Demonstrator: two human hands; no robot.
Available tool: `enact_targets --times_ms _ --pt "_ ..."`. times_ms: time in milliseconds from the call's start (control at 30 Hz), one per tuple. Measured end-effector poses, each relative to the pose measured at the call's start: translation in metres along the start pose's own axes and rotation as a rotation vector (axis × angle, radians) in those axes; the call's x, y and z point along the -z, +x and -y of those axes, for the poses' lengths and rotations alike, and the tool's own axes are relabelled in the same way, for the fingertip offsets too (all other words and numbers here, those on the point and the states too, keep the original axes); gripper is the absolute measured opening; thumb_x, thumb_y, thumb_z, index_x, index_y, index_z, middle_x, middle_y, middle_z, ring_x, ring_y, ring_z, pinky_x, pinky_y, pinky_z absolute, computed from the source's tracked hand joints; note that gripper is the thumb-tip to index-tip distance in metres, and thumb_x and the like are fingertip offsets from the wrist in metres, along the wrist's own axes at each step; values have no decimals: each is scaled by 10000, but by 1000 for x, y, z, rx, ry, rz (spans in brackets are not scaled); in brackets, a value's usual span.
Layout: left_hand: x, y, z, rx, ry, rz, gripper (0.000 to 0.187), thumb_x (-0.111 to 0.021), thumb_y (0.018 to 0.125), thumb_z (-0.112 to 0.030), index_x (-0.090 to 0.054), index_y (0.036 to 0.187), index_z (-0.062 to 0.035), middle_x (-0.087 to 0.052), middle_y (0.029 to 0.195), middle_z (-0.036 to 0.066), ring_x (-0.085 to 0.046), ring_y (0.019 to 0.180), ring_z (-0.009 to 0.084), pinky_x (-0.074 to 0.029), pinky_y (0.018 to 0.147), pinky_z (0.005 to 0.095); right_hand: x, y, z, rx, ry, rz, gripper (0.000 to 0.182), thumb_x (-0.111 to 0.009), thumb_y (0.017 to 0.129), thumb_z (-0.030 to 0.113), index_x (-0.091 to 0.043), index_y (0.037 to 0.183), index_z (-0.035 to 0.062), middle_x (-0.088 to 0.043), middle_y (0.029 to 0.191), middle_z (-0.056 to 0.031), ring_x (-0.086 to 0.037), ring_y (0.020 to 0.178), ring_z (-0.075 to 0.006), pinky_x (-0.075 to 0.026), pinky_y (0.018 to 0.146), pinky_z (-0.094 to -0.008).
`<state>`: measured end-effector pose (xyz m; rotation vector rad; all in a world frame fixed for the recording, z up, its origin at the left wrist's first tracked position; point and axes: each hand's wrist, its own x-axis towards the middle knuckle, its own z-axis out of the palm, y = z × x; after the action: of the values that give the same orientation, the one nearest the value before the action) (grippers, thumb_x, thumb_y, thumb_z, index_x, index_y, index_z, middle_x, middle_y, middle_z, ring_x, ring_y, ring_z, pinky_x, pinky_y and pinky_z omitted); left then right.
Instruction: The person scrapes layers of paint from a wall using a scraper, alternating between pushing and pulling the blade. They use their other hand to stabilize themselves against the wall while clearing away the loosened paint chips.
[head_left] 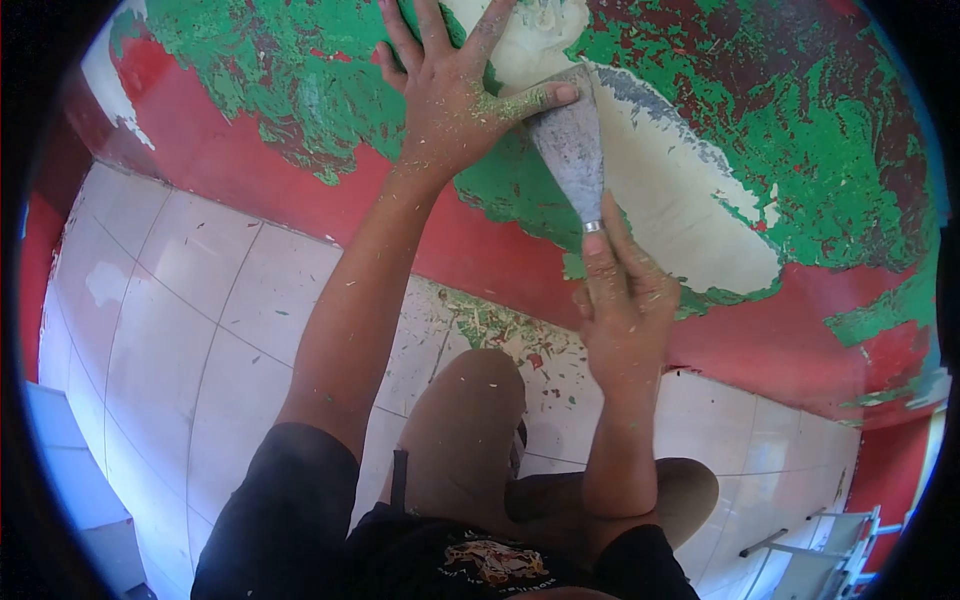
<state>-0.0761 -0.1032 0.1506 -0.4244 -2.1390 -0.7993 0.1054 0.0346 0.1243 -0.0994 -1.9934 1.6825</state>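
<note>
My right hand [630, 310] grips the handle of a paint scraper [572, 145], its wide metal blade pointing up against the wall. Most of the handle is hidden in my fingers. With fingers spread, my left hand [445, 110] lies on the wall, and its thumb rests on the blade near the edge. Green paint flakes cling to the back of that hand and wrist. Around the blade the wall [340, 215] shows peeling green paint [530, 195], a bare cream patch [690, 205] and red paint below.
Paint flakes [510, 330] are heaped on the white tiled floor [265, 280] at the foot of the wall. My bent knees [470, 400] are close to the wall. A metal-framed object [820, 555], perhaps a folding ladder, is at the lower right.
</note>
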Motion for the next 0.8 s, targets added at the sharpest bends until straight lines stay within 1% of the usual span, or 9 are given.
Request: enact_targets --times_ms 67,167,300,367,400,467,600,667,800 --pt "-3 0 0 -15 13 -45 1094 -699 735 -853 -403 1615 -275 94 1713 274 102 1554 538 -8 1159 750 9 3 21 -185 -26 51 431 -664 1038 178 -606 1447 52 -506 724 72 -372 543 -18 -306 456 -202" --pt "-1 0 -2 -7 8 -37 1105 -696 730 -861 -400 1616 -271 84 1713 277 92 1554 540 -10 1157 752 15 6 31 -174 -65 85 449 -676 1032 173 -590 1447 24 -476 742 73 -382 631 -36 -338 554 -213" --pt "-3 0 -1 -9 21 -36 1115 -697 724 -865 -399 1617 -267 82 1713 278 85 1555 539 -14 1156 753 35 19 42 -161 -101 135 439 -673 1035 185 -601 1436 23 -467 753 74 -361 628 -32 -325 544 -222" --pt "-4 0 0 -4 42 -45 1118 -697 724 -865 -398 1617 -263 74 1713 279 78 1557 538 -19 1156 753 47 28 53 -186 -185 247 435 -678 1030 203 -616 1415 10 -623 828 28 -475 715 -41 -432 636 -232" --pt "-4 0 0 -6 41 -49 1118 -697 724 -865 -398 1617 -263 74 1713 279 78 1557 538 -19 1156 753 47 30 54 -181 -185 247 435 -678 1030 203 -616 1415 10 -623 828 28 -475 715 -41 -432 636 -232" --pt "-4 0 1 -7 26 -45 1134 -694 719 -872 -393 1620 -251 71 1714 279 70 1558 537 -9 1159 748 47 32 53 -48 -282 224 408 -668 1029 173 -633 1426 88 -476 718 91 -321 565 -21 -288 491 -219" --pt "-22 -3 11 -99 -35 -164 1136 -764 676 -824 -369 1622 -334 67 1714 283 104 1550 548 6 1181 710 53 36 41 7 -305 224 395 -678 1024 188 -653 1408 98 -459 691 92 -315 566 -29 -289 495 -226" --pt "-22 -1 13 -103 -35 -167 1146 -767 668 -829 -374 1621 -328 57 1718 273 83 1548 553 -8 1182 715 61 43 42 -41 -218 320 431 -684 1024 221 -626 1404 25 -752 997 -75 -588 892 -80 -510 838 -263" --pt "-20 -1 11 -86 -67 -158 1128 -743 652 -867 -411 1600 -352 63 1715 273 84 1539 573 -32 1142 775 72 48 56 -349 -83 381 441 -691 1021 239 -626 1429 85 -631 811 15 -514 732 -56 -474 693 -236"
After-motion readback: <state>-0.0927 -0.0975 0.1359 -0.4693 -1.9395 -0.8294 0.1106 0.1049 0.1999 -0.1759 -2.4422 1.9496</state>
